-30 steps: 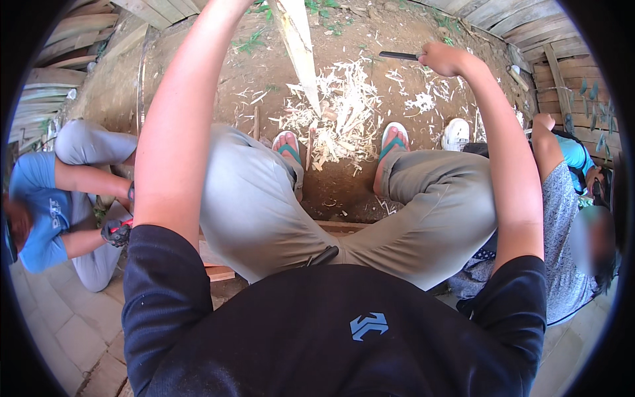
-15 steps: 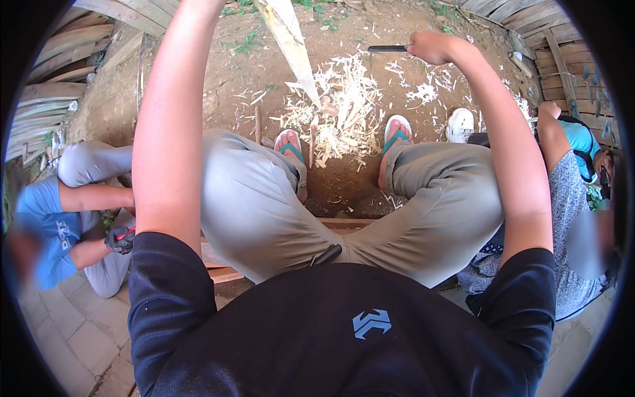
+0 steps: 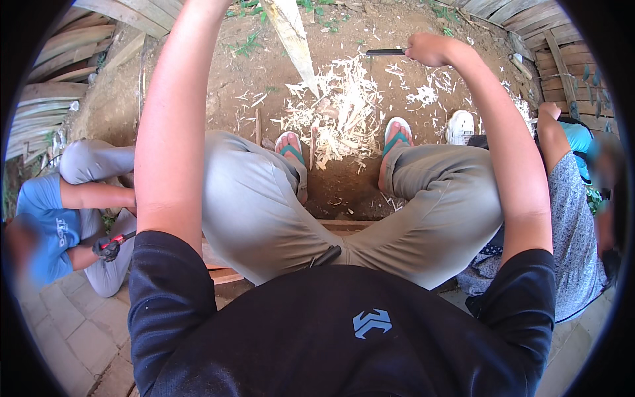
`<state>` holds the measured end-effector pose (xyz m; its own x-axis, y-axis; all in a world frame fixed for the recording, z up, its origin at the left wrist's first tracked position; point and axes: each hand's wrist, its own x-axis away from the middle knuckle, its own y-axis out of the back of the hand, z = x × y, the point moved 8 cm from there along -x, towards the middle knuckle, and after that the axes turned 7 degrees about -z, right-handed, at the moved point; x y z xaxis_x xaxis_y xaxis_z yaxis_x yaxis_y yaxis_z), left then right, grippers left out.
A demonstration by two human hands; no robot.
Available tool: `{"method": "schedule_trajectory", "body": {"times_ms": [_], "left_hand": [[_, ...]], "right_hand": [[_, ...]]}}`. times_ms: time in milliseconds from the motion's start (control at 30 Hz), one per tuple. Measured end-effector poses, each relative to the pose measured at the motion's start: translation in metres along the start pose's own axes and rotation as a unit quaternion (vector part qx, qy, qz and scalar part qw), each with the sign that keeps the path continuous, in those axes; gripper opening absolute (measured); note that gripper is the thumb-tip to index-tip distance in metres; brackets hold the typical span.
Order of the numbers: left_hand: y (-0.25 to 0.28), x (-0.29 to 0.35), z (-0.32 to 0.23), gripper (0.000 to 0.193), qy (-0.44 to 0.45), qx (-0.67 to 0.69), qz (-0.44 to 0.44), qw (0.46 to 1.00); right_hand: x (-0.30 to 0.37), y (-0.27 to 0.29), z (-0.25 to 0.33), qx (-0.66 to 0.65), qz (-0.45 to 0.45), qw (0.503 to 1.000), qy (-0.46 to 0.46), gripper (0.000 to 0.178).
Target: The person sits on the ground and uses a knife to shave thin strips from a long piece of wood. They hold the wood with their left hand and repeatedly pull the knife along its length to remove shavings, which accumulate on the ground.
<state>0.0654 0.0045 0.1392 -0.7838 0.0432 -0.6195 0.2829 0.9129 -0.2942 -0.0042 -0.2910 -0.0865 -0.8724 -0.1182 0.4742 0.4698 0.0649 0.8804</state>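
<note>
My right hand is closed around a dark, narrow knife, its blade pointing left above the ground. A pale length of wood comes in from the top edge and tapers to a point over a heap of wood shavings. The knife is to the right of this wood, apart from it. My left forearm reaches up past the top edge, so the left hand is out of the picture. Whether that hand holds the wood cannot be seen.
My feet in green-strapped sandals flank the shavings. At left sits a person in blue, a gloved hand holding a red-handled tool. Another person in patterned clothing is close on my right, near a white shoe. Split-wood walls stand around.
The wood's pointed tip has shifted slightly up and left. My right hand and the knife have barely moved. At left, the person's gloved hand has moved left with the red-handled tool.
</note>
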Motion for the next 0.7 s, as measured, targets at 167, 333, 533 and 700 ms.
{"method": "schedule_trajectory", "body": {"times_ms": [167, 333, 533, 700], "left_hand": [[-0.007, 0.005, -0.003, 0.045, 0.008, -0.014, -0.015, 1.000], [-0.011, 0.004, -0.002, 0.046, -0.002, 0.000, -0.018, 1.000], [-0.010, 0.010, 0.010, 0.045, 0.016, 0.003, -0.009, 1.000], [-0.014, 0.008, 0.017, 0.043, 0.013, 0.048, 0.026, 0.998]], "right_hand": [[0.000, 0.000, 0.004, -0.009, -0.003, 1.000, 0.009, 0.041], [-0.004, -0.002, 0.004, 0.009, 0.005, 0.999, 0.037, 0.041], [-0.002, -0.001, 0.002, -0.003, -0.001, 1.000, 0.020, 0.042], [-0.003, 0.000, 0.001, -0.002, -0.011, 1.000, 0.011, 0.041]]}}
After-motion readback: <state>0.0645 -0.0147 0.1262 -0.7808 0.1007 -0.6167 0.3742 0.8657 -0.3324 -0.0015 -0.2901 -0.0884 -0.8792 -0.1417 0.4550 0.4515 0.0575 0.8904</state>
